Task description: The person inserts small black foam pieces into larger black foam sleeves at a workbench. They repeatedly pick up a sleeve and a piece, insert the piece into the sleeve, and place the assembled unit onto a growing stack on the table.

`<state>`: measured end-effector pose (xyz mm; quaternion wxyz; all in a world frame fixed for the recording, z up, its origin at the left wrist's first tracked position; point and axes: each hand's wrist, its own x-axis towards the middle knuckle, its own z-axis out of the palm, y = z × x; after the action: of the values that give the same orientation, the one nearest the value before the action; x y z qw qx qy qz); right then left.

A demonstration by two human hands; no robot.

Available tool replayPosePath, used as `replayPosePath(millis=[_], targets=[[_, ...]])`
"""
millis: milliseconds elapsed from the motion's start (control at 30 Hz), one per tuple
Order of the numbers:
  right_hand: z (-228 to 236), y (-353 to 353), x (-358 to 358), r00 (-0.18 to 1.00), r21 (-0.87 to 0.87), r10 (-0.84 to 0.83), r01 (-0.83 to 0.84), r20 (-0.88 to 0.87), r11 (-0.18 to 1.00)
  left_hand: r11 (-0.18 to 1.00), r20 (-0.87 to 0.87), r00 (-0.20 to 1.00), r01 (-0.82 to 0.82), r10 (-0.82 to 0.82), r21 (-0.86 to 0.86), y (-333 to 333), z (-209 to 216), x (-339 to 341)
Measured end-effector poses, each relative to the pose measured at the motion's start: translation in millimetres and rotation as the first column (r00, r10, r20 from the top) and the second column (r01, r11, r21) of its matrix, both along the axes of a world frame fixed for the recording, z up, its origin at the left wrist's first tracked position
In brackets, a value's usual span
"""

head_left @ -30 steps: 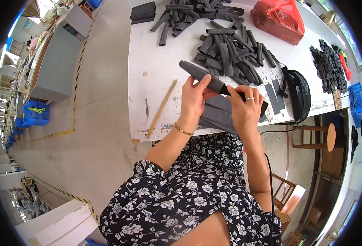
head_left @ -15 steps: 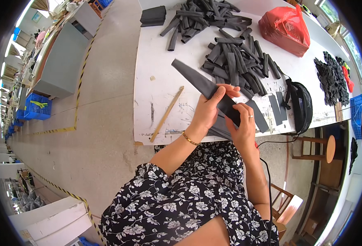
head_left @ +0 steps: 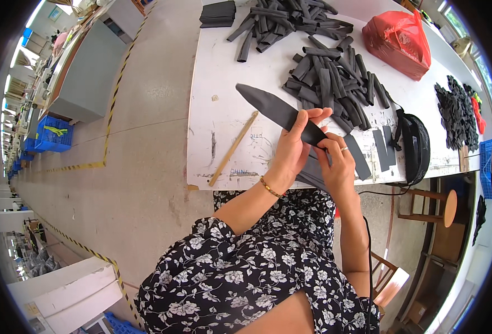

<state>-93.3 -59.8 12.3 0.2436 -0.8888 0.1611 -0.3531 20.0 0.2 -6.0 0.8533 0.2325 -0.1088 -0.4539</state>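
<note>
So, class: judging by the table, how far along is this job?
Done: a pile of rolled black tubes. In hand: left hand and right hand hold one flat black strip. Left: flat pieces by the right hand, a stack under both.

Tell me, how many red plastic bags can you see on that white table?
1 for certain: the red plastic bag lies at the far right of the white table, beyond the rolled black pieces. A small red scrap by the right edge might be another.
</note>
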Motion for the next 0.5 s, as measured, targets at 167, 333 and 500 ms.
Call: replayPosePath(millis=[167,333,500], targets=[[-14,0,14,0.999,0.096,0.03,-0.026,-0.031,0.995,0.998,-0.011,0.998,0.055,-0.055,0.006,0,-17,-5],[-4,-5,0,0.994,0.115,0.066,-0.056,-0.083,0.992,0.989,-0.044,0.989,-0.14,0.138,-0.038,10,15,32],[4,-5,7,0.996,0.035,0.085,-0.084,-0.015,0.996,0.991,-0.061,0.989,-0.133,0.134,0.017,3,13,12]])
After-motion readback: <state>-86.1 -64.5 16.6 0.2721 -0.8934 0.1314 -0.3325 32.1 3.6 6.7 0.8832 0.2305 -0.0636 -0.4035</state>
